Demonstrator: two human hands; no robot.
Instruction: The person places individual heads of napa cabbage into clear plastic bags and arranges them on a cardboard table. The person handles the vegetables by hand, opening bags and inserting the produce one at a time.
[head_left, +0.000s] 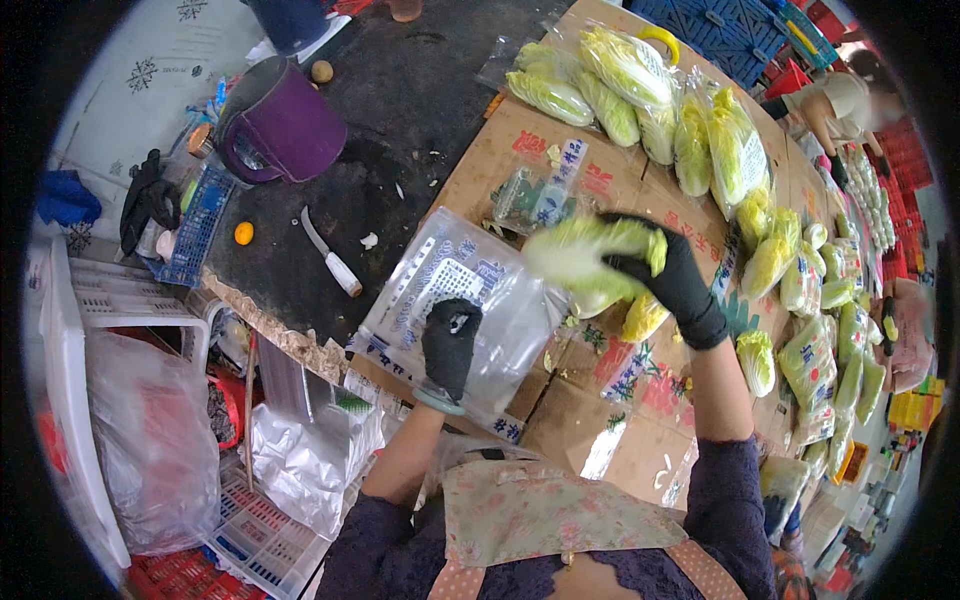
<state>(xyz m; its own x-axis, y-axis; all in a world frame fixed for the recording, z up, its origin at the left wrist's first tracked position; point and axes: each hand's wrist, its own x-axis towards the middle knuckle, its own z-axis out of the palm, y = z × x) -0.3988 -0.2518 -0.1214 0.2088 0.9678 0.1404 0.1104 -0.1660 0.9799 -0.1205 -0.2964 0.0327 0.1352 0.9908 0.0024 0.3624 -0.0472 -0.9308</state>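
My right hand, in a black glove, holds a pale green napa cabbage, blurred by motion, over the cardboard. Black-gloved too, my left hand rests on a stack of clear printed plastic bags; its fingers are bent, and whether they pinch a bag I cannot tell. Just below the held cabbage lies a small yellow cabbage, with leaf scraps around. Bagged cabbages are lined up along the far edge of the cardboard. Left of the bags is a curved knife with a white handle.
A purple pitcher and an orange fruit stand on the dark tabletop. Beside them is a blue basket. More cabbages cover the right side. White crates stand at lower left. Other people work at far right.
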